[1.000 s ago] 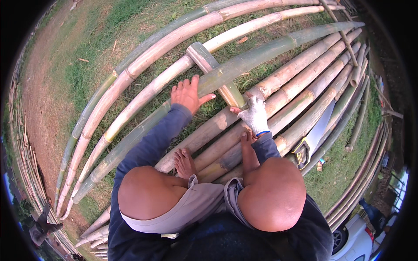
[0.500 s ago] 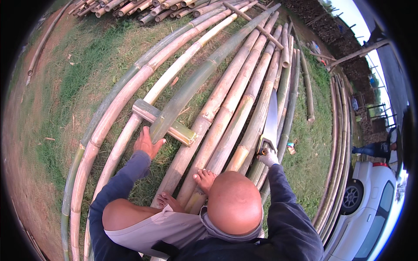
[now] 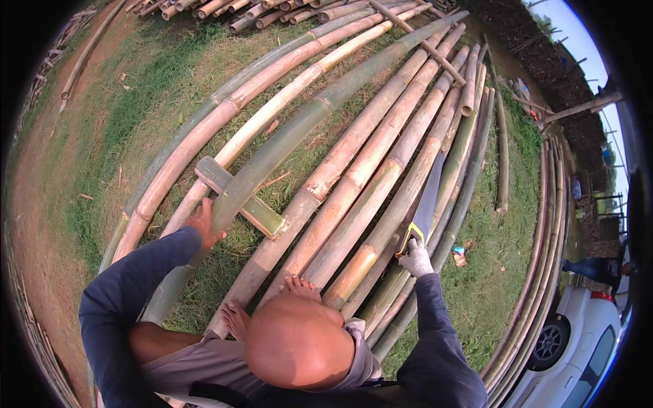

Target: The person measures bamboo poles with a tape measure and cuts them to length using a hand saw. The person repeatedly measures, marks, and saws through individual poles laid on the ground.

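Observation:
My bare left hand point(image 3: 205, 226) grips a thick green bamboo pole point(image 3: 272, 151), thumb on its right side and fingers on its left. Under the pole, just beyond that hand, a short bamboo piece point(image 3: 264, 216) lies crosswise. My right hand point(image 3: 416, 262), in a pale glove, is closed round the handle of a handsaw point(image 3: 427, 202). The saw's blade points away from me, over the poles at the right. Its teeth are too small to make out. My bare feet point(image 3: 301, 288) rest on the bamboo poles point(image 3: 354, 178) in the middle.
Several long poles point(image 3: 231, 103) lie on the grass at left, and a cut bamboo stack point(image 3: 252, 12) is at the far end. A thin stick point(image 3: 435, 53) crosses the pole tops. At right are more poles point(image 3: 544, 251), a white car point(image 3: 578, 340) and another person point(image 3: 598, 270).
The view has shifted and turned slightly. My left elbow has swung outward, uncovering more of the green pole behind my hand. The saw stays in my right hand, with my right arm stretched straighter.

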Tool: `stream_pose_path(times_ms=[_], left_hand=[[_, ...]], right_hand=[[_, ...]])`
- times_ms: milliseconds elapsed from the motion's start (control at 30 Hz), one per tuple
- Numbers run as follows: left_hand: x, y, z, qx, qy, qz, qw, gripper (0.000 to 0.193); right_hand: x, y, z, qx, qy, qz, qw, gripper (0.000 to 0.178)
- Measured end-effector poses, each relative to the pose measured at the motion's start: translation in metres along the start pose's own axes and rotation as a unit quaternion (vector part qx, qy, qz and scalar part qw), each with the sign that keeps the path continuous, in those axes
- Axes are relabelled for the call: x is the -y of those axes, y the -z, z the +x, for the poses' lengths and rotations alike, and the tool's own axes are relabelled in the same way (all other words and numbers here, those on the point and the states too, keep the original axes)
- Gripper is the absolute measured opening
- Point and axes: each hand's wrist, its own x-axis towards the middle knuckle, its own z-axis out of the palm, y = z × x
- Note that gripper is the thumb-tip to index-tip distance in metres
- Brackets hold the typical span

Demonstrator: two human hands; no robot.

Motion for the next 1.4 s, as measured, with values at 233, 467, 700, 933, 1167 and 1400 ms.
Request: stream_pose_path(times_ms=[233, 467, 700, 933, 1167, 1400], left_hand=[[-0.009, -0.023, 0.005, -0.109, -0.002, -0.04, 0.993, 0.108], [-0.036, -0.037, 0.001, -0.25, -0.024, 0.018, 0.968, 0.093], [-0.051, -0.047, 0.005, -0.332, 0.013, 0.004, 0.943, 0.09], [-0.046, -0.043, 0.001, -0.304, 0.031, -0.027, 0.952, 0.088], [-0.037, -0.043, 0.004, -0.273, 0.041, -0.012, 0.961, 0.092], [-0.033, -0.053, 0.005, -0.287, -0.004, 0.032, 0.957, 0.089]], right_hand=[[0.07, 0.04, -0.041, -0.086, 0.106, 0.551, 0.823, 0.039], [0.22, 0.07, -0.042, 0.129, 0.312, 0.552, 0.762, 0.054], [0.306, 0.02, -0.011, 0.195, 0.413, 0.419, 0.785, 0.04], [0.291, -0.016, -0.009, 0.295, 0.361, 0.432, 0.772, 0.058], [0.309, -0.007, -0.024, 0.217, 0.255, 0.479, 0.812, 0.051], [0.304, 0.005, -0.037, 0.217, 0.226, 0.467, 0.827, 0.053]])
